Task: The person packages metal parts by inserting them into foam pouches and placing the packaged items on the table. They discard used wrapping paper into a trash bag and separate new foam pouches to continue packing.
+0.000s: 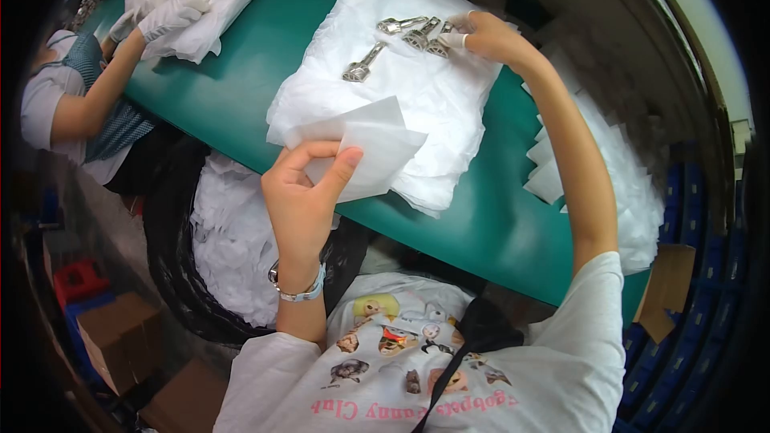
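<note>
Silver metal fittings (419,36), 4 in view, lie on white sheeting (437,112) atop the green table (481,216), prob. so the soft layer guards their finish. L hand (309,180) pinches thin white paper (377,152) btwn thumb & fingers over the sheeting's near edge, maybe to keep it clear of the metal. R hand (484,35) (white finger covers (455,40) on) is at the cluster of 3; partly hidden there, so can't tell if it's gripping one. Fittings look shiny, w/ narrow stems & broad, cut-out ends.

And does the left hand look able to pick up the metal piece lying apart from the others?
Probably not right away: the left hand pinches a white sheet, though nothing else seems to block the metal piece.
</note>
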A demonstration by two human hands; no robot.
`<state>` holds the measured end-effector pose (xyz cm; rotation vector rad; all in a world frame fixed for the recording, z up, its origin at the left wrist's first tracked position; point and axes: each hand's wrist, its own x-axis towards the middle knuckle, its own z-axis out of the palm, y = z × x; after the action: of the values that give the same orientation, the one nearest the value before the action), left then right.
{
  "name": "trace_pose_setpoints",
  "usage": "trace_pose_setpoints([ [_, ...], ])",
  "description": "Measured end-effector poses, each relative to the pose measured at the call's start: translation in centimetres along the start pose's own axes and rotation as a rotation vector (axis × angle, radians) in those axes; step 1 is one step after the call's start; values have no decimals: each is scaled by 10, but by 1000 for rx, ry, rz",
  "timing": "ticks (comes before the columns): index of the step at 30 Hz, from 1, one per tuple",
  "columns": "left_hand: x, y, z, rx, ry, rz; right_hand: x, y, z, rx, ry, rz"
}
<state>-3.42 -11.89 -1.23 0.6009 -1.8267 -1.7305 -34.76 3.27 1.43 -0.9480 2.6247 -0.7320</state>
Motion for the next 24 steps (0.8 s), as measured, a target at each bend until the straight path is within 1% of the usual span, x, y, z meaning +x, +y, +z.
trace_pose_setpoints([
  [1,-1,0,-2,7,1,-37,1,-1,-1,32,-44,12],
  [2,-1,0,-3,11,16,-29,1,2,-1,7,-38,4],
  [5,2,0,-1,1,56,0,-16,-7,4,-74,111,-27],
  [8,4,-5,2,-14,88,36,-27,-11,6,233,126,-10],
  [11,7,-9,1,50,114,54,-50,-33,4,402,152,-41],
  [14,8,-9,3,95,154,66,-64,-38,6,402,193,-141],
  [17,7,-6,5,146,176,86,-87,-59,-1,527,305,-238],
  [18,7,-6,6,168,185,103,-95,-65,-4,583,315,-299],
  [19,6,-4,6,190,195,119,-105,-75,-7,588,293,-338],
  [21,4,2,7,240,181,82,-121,-94,-11,599,253,-417],
  [22,3,4,8,266,171,65,-126,-100,-9,613,226,-422],
  [24,2,6,11,246,139,148,-133,-109,-6,636,176,-428],
])
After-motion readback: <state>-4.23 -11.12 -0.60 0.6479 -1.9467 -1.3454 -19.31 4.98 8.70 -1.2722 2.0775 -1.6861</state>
